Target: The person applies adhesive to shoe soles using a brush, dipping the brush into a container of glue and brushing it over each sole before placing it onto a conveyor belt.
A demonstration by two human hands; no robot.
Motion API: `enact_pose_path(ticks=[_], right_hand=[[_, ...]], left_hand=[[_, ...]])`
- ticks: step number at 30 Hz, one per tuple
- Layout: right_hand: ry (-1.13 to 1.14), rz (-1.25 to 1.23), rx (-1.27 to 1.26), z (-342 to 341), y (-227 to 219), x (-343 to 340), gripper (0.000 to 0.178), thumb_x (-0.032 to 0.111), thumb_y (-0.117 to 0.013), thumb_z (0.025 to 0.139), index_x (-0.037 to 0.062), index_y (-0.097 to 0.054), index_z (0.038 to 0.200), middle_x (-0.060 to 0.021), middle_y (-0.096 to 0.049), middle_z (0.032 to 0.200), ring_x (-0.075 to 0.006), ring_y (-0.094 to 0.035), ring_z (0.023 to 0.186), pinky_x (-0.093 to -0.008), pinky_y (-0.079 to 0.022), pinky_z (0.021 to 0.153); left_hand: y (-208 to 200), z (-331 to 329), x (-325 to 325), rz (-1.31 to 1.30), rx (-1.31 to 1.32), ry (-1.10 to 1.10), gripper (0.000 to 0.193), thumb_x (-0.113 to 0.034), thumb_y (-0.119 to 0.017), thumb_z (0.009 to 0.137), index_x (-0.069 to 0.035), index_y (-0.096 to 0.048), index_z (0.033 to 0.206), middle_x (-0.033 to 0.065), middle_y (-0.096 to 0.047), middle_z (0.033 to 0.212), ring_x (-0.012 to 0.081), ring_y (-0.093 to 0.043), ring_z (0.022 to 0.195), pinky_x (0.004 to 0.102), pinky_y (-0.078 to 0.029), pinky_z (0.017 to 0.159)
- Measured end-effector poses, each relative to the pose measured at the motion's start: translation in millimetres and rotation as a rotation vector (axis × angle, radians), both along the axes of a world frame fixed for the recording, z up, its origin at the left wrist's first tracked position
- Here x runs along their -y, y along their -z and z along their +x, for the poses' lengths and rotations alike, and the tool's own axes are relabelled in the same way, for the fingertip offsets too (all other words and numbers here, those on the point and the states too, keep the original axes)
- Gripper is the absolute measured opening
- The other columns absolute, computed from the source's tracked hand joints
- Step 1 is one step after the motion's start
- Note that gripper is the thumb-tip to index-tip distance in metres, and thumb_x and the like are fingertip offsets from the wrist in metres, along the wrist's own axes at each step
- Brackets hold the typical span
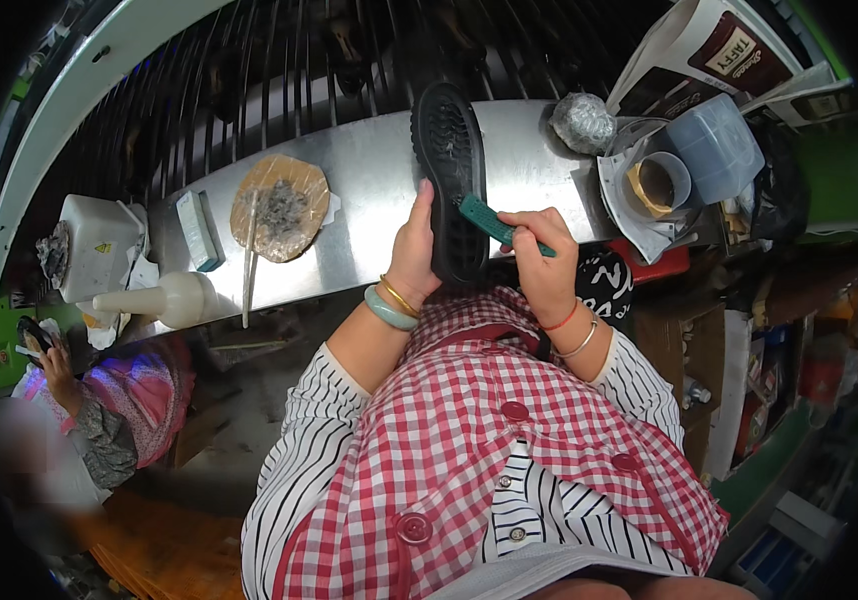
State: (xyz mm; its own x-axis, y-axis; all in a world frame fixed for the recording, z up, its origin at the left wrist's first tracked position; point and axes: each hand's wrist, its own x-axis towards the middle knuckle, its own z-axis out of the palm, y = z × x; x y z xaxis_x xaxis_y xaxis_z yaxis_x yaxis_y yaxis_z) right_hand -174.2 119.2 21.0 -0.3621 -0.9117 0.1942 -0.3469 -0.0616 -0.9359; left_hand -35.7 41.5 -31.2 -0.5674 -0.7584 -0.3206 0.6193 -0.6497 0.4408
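Note:
A black shoe sole [449, 150] stands lengthwise in front of me, its ribbed, hollowed inner side facing up. My left hand [415, 240] grips its left edge near the close end, thumb stretched along the side. In my right hand [546, 255] is a green brush [489, 218], held by the handle between thumb and fingers. Its head lies over the right edge of the sole's middle; the bristles are hidden beneath it.
On the metal ledge [369, 150] to the left lie a round, film-covered pad [282, 207] with a thin stick [250, 260], a small box [197, 230] and a pale bottle [174, 300]. At right are a wrapped ball [583, 123], a cup [661, 182] and a plastic tub [714, 150]. Another person's hand [57, 370] is at far left.

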Motion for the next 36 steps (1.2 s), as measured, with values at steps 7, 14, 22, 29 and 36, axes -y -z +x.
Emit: enact_pose_path(ticks=[7, 14, 22, 29, 36], right_hand=[[-0.106, 0.056, 0.352, -26, -26, -7, 0.025, 0.012, -0.047, 0.093, -0.0033, -0.062, 0.105, -0.0057, -0.061, 0.094, -0.012, -0.058, 0.077, -0.0217, -0.044, 0.07], [-0.21, -0.151, 0.083, -36, -20, -4, 0.025, 0.01, -0.051, 0.094, -0.0019, -0.058, 0.115, -0.0118, -0.06, 0.111, -0.0208, -0.065, 0.091, -0.0251, -0.053, 0.072], [-0.412, -0.41, -0.964, -52, -36, 3, 0.024, 0.006, -0.067, 0.072, -0.0015, -0.063, 0.095, -0.0134, -0.063, 0.1, -0.0249, -0.062, 0.079, -0.0314, -0.053, 0.07], [-0.476, -0.413, -0.859, -41, -35, 6, 0.024, 0.008, -0.068, 0.073, -0.0007, -0.064, 0.095, -0.0127, -0.064, 0.1, -0.0251, -0.063, 0.078, -0.0306, -0.053, 0.07], [-0.238, -0.181, -0.156, -19, -9, -6, 0.02, 0.007, -0.07, 0.077, 0.0009, -0.068, 0.096, -0.0153, -0.068, 0.1, -0.0257, -0.067, 0.087, -0.0299, -0.053, 0.075]], left_hand=[[-6, 5, 18, -0.04, -0.049, 0.069, 0.052, -0.042, -0.03, 0.098, 0.001, -0.051, 0.12, 0.018, -0.063, 0.107, 0.0269, -0.063, 0.097, 0.0386, -0.051, 0.085], [-16, -6, 3, -0.059, -0.022, 0.145, 0.045, -0.036, -0.033, 0.099, -0.003, -0.051, 0.122, 0.0133, -0.063, 0.106, 0.0211, -0.063, 0.094, 0.0329, -0.052, 0.081], [-17, -9, -4, -0.11, 0.07, 0.126, 0.041, -0.028, -0.036, 0.1, -0.01, -0.039, 0.137, 0.0054, -0.056, 0.119, 0.0136, -0.057, 0.1, 0.0297, -0.048, 0.087], [-22, -11, -13, -0.006, 0.02, 0.179, 0.041, -0.031, -0.037, 0.099, -0.007, -0.044, 0.131, 0.0074, -0.057, 0.118, 0.0161, -0.058, 0.103, 0.0303, -0.048, 0.089], [-15, -7, -8, 0.057, -0.063, 0.113, 0.041, -0.036, -0.035, 0.099, -0.005, -0.057, 0.113, 0.009, -0.065, 0.105, 0.0194, -0.063, 0.093, 0.0333, -0.051, 0.084]])
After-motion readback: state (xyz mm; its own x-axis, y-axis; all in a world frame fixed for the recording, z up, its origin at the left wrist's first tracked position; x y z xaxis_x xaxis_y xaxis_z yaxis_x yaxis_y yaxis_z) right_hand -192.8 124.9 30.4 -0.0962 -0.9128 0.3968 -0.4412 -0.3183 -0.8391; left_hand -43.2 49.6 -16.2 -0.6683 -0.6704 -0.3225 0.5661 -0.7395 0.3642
